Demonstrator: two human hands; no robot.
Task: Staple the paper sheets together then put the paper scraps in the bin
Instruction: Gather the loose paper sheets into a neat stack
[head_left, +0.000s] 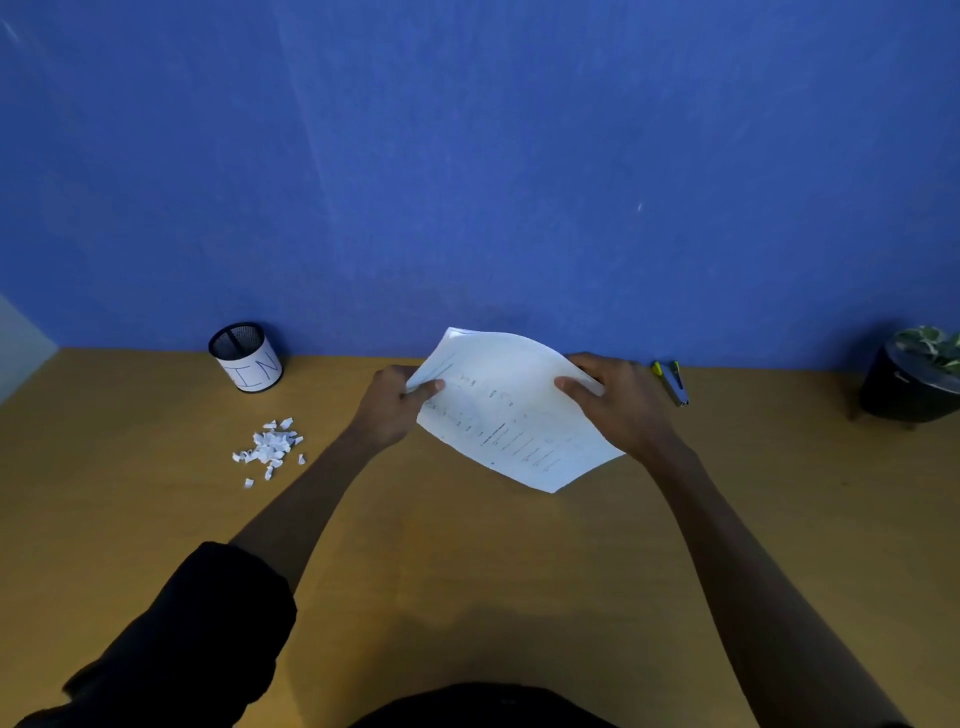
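Note:
White printed paper sheets are held tilted above the wooden table, near the blue wall. My left hand pinches their left edge, thumb on top. My right hand grips their right edge, thumb on the printed face. A stapler with yellow-green parts lies on the table just right of my right hand. A heap of small white paper scraps lies on the table to the left. Behind the scraps stands the bin, a black mesh cup wrapped in white paper with handwritten letters.
A dark pot with a green-and-white plant stands at the far right by the wall. The wooden table stretches bare towards me. A pale surface edges the table at far left.

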